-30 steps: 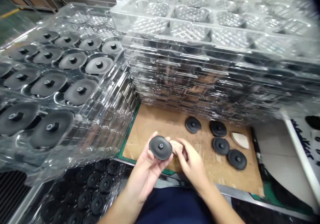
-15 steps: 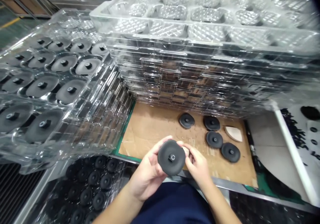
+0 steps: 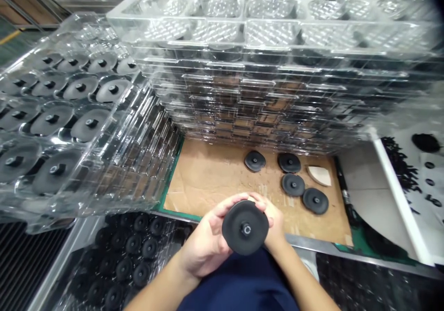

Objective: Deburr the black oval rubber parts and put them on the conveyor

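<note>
My left hand (image 3: pixel 204 241) grips a black rounded disc (image 3: pixel 236 237) by its edge, with the raised hollow stem in its middle facing me. Behind the disc's right side is my right hand (image 3: pixel 274 223), its fingers curled and partly hidden. Whatever those fingers hold is mostly covered by the disc. Beyond my hands, several similar discs lie stem up on a brown cardboard sheet (image 3: pixel 204 177), one of them a single disc (image 3: pixel 255 161) set apart on the left. A pale wedge-shaped piece (image 3: pixel 319 175) rests near the cardboard's right side.
A tall stack of clear plastic trays (image 3: pixel 249 89) rises behind the cardboard. To the left, another tray stack (image 3: pixel 135 140) carries discs in its top pockets. A lower tray (image 3: pixel 166 251) of black discs sits at bottom left. A white rail (image 3: pixel 398 195) runs along the right.
The disc has moved slightly right and nearer to me. My right hand has shifted behind it, and the small pale piece seen in its fingers earlier is now mostly hidden.
</note>
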Tool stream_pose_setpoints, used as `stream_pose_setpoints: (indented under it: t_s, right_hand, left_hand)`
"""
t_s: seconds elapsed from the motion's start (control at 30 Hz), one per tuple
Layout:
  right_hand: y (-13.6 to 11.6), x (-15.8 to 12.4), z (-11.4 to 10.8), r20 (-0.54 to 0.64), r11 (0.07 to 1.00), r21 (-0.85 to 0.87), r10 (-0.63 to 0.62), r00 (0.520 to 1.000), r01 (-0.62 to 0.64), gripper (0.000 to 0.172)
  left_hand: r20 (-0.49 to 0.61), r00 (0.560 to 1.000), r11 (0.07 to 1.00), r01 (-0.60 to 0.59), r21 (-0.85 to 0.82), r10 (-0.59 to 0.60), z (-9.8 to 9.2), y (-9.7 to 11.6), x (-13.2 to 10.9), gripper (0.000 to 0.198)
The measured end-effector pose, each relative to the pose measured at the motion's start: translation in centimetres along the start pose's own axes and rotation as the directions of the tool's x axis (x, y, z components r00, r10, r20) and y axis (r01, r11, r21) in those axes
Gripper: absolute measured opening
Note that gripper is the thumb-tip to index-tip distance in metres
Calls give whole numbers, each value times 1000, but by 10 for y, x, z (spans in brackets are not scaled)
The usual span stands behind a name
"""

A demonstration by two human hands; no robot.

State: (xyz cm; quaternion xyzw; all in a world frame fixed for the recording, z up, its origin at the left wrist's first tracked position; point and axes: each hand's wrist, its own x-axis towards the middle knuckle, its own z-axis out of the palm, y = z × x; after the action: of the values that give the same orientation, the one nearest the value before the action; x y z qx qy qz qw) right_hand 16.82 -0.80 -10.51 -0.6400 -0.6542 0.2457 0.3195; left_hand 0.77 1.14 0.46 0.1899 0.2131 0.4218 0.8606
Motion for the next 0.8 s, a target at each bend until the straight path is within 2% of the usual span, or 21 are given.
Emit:
stream_pose_setpoints:
  t_s: [0.27, 0.4, 0.57, 0.8]
  right_hand:
    - [0, -2, 2, 9, 1000, -2, 26, 1000, -26, 29]
    - [-1, -1, 0, 21, 1000, 1, 29, 999, -29, 26]
    - [-3, 1, -3, 27, 1000, 0, 24, 999, -24, 31]
    - [-2, 1, 0, -15, 1000, -6, 9, 1000, -9, 30]
  left_hand:
    - [7, 999, 999, 31, -22, -31, 2, -2, -1, 54]
    - [21, 996, 994, 88, -68, -86, 5, -2, 1, 54]
    - [-5, 988, 985, 151, -88, -152, 7, -1, 4, 56]
    - [122, 976, 965, 200, -171, -180, 2, -7, 6, 55]
